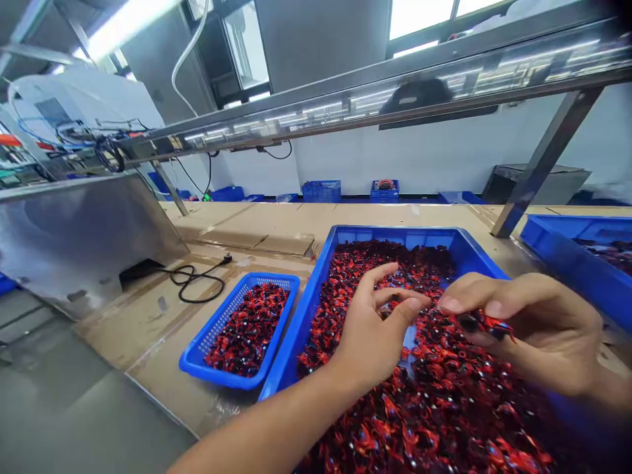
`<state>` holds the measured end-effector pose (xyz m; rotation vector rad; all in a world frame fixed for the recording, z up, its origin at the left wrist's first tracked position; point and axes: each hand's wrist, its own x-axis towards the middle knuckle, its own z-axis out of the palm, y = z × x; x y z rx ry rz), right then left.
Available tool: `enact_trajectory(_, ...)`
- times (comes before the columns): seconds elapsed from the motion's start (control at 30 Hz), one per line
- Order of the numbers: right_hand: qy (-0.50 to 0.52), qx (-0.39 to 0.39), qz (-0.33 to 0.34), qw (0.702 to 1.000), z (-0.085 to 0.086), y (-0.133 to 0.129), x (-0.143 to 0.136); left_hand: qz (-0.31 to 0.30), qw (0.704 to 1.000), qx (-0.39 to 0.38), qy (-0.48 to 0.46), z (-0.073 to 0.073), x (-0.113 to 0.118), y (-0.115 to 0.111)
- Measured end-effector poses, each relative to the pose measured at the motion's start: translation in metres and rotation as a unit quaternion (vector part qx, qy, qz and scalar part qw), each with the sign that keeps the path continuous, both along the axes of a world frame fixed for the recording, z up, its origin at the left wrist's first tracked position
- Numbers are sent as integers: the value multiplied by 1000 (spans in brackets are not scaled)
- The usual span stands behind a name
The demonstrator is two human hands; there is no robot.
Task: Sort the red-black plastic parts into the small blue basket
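Observation:
Over a large blue crate (291,342) full of small glossy red-and-black plastic pieces (385,421), both my hands meet at the fingertips. My right hand (548,322) is closed around one red-and-black plastic piece (486,325), held between thumb and fingers. From the left, my left hand (375,322) reaches in with thumb and a finger pinched together, touching or almost touching the right fingertips. Its index finger is raised and bent. Whatever lies in that left pinch is too small to make out.
Left of the crate stands a smaller blue basket (197,349) with more such pieces. A black cable (190,280) lies on the cardboard-covered table (148,329). Another blue crate (567,257) is at the right. A metal post (548,158) holds up a rail (316,118) overhead.

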<state>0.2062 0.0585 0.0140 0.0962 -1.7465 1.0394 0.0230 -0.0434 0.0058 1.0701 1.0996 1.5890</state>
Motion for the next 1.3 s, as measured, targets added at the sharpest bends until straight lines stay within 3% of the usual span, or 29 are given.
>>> enact_trajectory(0.1,-39,-182,25,982,5,-2,-5,61,985,126,98,4,-2,-4)
enact_trajectory(0.2,-97,-381,73,917,8,5,-13,83,950,255,158,5,-8,-4)
enact_trajectory(0.33,-187,-506,112,834,7,20,-23,92,914,341,199,1,-16,1)
enact_trajectory(0.43,-260,-539,161,785,4,21,-31,86,902,342,248,-2,-19,1)
enact_trajectory(0.5,-288,-553,164,764,4,14,-38,72,914,298,265,-1,-19,-3)
enact_trajectory(0.67,-283,-573,139,756,13,-10,-55,60,962,150,222,11,-15,-13)
enact_trajectory(0.73,-287,-591,156,737,12,-12,-59,90,962,121,228,14,-16,-12)
enact_trajectory(0.83,-284,-619,206,703,-1,-7,-64,104,941,56,318,15,-22,-7)
enact_trajectory(0.97,-266,-608,254,704,-34,-3,-71,31,883,-12,469,16,-35,0)
enact_trajectory(1.07,-277,-604,278,693,-49,-4,-76,-23,866,-10,500,19,-46,4)
enact_trajectory(1.17,-291,-594,296,689,-48,-3,-77,-34,864,4,503,20,-53,7)
enact_trajectory(1.3,-280,-580,288,709,-42,0,-76,-23,872,14,488,20,-49,7)
